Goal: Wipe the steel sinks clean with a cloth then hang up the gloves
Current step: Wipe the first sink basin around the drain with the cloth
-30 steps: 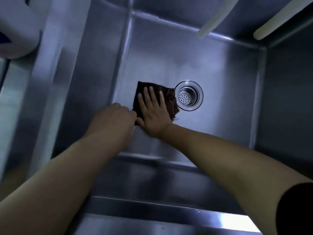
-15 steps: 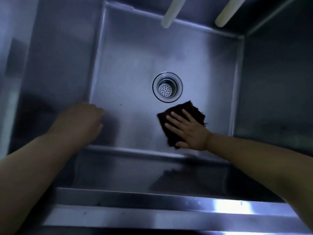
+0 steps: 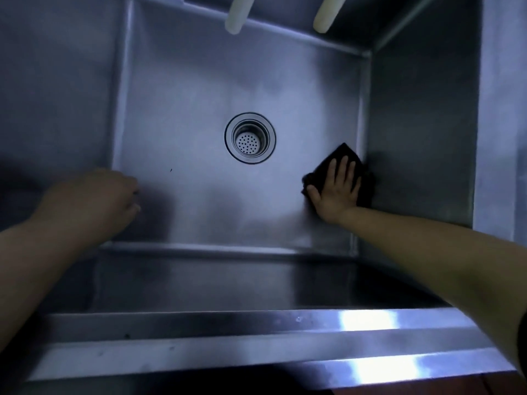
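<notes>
Evidently, wiping was under way: the right hand, fingers flat, pressed the cloth against the sink floor's right edge. The left hand, loosely curled, held nothing. Gloves remained unhung, out of view.

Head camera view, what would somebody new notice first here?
Probably the dark cloth pressed flat under the right hand at the right edge of the steel sink floor. Next, the round drain strainer at the center. The left hand, loosely curled, is at the sink's left side.
</notes>
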